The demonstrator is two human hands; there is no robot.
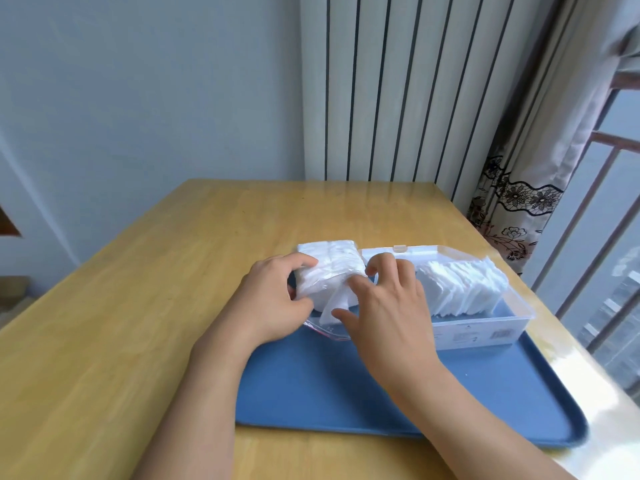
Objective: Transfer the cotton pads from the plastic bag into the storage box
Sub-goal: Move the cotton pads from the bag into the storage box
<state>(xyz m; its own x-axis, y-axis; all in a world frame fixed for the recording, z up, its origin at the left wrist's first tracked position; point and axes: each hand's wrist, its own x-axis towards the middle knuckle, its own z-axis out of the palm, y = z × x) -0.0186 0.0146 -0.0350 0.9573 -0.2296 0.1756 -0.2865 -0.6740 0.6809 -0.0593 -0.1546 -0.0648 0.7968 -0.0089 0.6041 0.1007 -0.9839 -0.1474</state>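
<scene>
A clear plastic bag (329, 268) packed with white cotton pads lies at the far left corner of the blue tray (381, 386). My left hand (273, 299) grips the bag's left side. My right hand (388, 306) reaches into the bag's open mouth, fingers curled around loose pads (334, 304) that stick out there. To the right stands the clear storage box (485, 330), lid back, with a row of cotton pads (460, 285) standing on edge inside it.
The tray sits on a wooden table (138, 323), near its right edge. A white radiator (398, 88) and a patterned curtain (512, 202) stand behind the table. A window with railing (606, 220) is at the right.
</scene>
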